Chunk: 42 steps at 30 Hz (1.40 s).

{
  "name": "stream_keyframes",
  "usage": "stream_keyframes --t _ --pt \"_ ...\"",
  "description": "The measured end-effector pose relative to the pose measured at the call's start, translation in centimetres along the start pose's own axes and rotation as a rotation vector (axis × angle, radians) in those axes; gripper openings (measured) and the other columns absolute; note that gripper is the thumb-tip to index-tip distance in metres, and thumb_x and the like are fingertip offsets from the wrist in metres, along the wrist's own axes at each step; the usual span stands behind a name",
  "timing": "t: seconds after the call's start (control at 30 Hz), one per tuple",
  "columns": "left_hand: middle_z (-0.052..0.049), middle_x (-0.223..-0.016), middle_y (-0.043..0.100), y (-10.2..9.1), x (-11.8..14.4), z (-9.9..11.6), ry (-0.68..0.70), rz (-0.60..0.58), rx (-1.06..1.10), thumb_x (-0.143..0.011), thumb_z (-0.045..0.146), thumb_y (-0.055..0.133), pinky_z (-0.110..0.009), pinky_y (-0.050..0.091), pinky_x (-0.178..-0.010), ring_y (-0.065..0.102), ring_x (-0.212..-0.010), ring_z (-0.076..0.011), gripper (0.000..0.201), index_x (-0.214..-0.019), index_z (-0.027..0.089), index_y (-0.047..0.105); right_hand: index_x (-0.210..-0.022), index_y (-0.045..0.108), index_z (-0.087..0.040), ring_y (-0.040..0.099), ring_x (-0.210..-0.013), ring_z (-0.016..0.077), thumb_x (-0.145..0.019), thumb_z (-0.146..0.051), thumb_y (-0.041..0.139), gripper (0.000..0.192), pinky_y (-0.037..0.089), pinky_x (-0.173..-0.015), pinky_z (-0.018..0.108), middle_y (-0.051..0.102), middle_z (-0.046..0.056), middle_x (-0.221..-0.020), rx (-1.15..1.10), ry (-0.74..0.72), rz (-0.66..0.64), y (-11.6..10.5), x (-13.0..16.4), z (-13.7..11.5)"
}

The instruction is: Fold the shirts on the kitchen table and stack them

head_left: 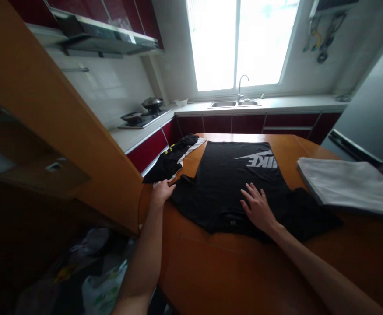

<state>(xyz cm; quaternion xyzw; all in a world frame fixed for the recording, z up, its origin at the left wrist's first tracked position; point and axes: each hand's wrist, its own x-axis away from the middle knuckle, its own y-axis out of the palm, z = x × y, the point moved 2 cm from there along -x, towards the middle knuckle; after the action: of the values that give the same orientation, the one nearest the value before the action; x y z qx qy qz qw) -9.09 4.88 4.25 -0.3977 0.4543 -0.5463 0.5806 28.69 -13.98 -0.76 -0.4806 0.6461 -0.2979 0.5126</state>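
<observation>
A black T-shirt (224,183) with a white NIKE print lies spread on the wooden table, its collar towards me and the lettering upside down from here. My left hand (163,191) is at the tip of its left-side sleeve, fingers closed at the fabric edge. Flat on the shirt near the collar rests my right hand (258,207), fingers spread and holding nothing. Just beyond my left hand is a crumpled black garment (173,157) with white and yellow parts.
A folded pale grey cloth (352,183) lies on the right of the wooden table (230,275). An orange wooden panel (89,144) rises close on the left. Plastic bags (104,284) sit on the floor. Behind are a stove (145,120) with pans and a sink (224,104).
</observation>
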Motion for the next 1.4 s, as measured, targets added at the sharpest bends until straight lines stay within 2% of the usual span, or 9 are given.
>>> stream_keyframes --t 0.2,0.37,0.53,0.67,0.73,0.87,0.97,1.17,1.4 --pt "-0.010 -0.095 0.075 0.3 -0.1 -1.7 -0.098 -0.032 0.034 -0.076 0.046 0.078 -0.029 0.050 -0.081 0.070 -0.095 -0.0265 0.036 -0.099 0.019 0.072 -0.134 0.062 -0.017 0.029 -0.150 0.0294 -0.101 -0.037 0.040 0.044 0.023 -0.120 0.057 0.045 0.014 -0.154 -0.030 -0.042 -0.012 0.6 0.4 -0.1" --pt "-0.011 -0.096 0.075 0.5 -0.3 -1.2 -0.110 -0.023 0.110 -0.073 0.021 0.076 -0.030 0.051 -0.080 0.070 -0.092 -0.0258 0.028 -0.101 0.016 0.071 -0.127 0.066 -0.017 0.034 -0.147 0.0294 -0.100 -0.035 0.040 0.041 0.028 -0.119 0.055 0.050 0.013 -0.150 -0.098 -0.069 0.032 0.1 -0.1 -0.5" --pt "-0.007 -0.104 0.071 -0.6 0.3 2.1 -0.015 0.112 0.209 -0.077 0.007 0.062 -0.028 0.051 -0.085 0.067 -0.094 -0.0203 0.046 -0.122 0.016 0.063 -0.113 0.072 -0.019 0.046 -0.135 0.0299 -0.097 -0.034 0.046 0.034 0.037 -0.114 0.051 0.059 0.014 -0.138 -0.265 -0.052 0.138 -0.9 -2.1 -1.4" --pt "-0.005 -0.102 0.065 -1.4 2.3 6.8 0.260 0.273 0.438 -0.074 0.004 0.058 -0.028 0.053 -0.080 0.062 -0.082 -0.0163 0.056 -0.129 0.018 0.059 -0.106 0.073 -0.020 0.062 -0.112 0.0282 -0.093 -0.042 0.050 0.034 0.049 -0.101 0.047 0.068 0.013 -0.118 -0.623 0.065 0.085 -0.5 -4.9 -3.1" --pt "-0.003 -0.104 0.065 -1.1 3.6 9.0 0.411 0.215 0.544 -0.074 0.004 0.058 -0.027 0.053 -0.078 0.060 -0.079 -0.0143 0.061 -0.133 0.021 0.058 -0.110 0.071 -0.020 0.067 -0.100 0.0260 -0.092 -0.051 0.052 0.040 0.056 -0.089 0.043 0.071 0.012 -0.112 -0.910 0.150 -0.055 0.4 -6.2 -4.7" --pt "-0.004 -0.122 0.065 0.6 5.5 11.4 0.679 -0.190 0.705 -0.078 0.017 0.068 -0.026 0.056 -0.074 0.064 -0.088 -0.0146 0.072 -0.146 0.030 0.047 -0.133 0.059 -0.026 0.070 -0.097 0.0225 -0.094 -0.060 0.047 0.054 0.059 -0.082 0.039 0.069 0.010 -0.119 -1.381 0.332 -0.311 2.5 -7.1 -7.8" --pt "-0.007 -0.124 0.067 2.0 4.8 11.1 0.688 -0.249 0.798 -0.086 0.027 0.068 -0.029 0.057 -0.079 0.068 -0.098 -0.0179 0.056 -0.141 0.026 0.054 -0.134 0.059 -0.026 0.069 -0.102 0.0222 -0.098 -0.059 0.042 0.052 0.060 -0.084 0.041 0.069 0.009 -0.118 -1.436 0.415 -0.345 3.8 -6.7 -8.2" --pt "-0.010 -0.105 0.074 3.6 1.2 8.1 0.413 0.192 0.609 -0.095 0.013 0.046 -0.038 0.056 -0.093 0.069 -0.101 -0.0220 0.028 -0.105 0.016 0.072 -0.106 0.074 -0.017 0.066 -0.110 0.0267 -0.096 -0.052 0.054 0.042 0.063 -0.085 0.044 0.070 0.014 -0.118 -1.460 0.495 -0.300 5.4 -6.1 -7.3" --pt "-0.006 -0.133 0.067 5.0 1.8 9.7 0.671 -0.005 0.471 -0.098 0.018 0.044 -0.040 0.043 -0.114 0.058 -0.129 -0.0212 0.036 -0.121 0.021 0.071 -0.103 0.076 -0.018 0.067 -0.101 0.0239 -0.080 -0.032 0.075 0.028 0.066 -0.077 0.041 0.071 0.010 -0.114 -1.515 0.498 -0.233 5.5 -6.2 -8.0"
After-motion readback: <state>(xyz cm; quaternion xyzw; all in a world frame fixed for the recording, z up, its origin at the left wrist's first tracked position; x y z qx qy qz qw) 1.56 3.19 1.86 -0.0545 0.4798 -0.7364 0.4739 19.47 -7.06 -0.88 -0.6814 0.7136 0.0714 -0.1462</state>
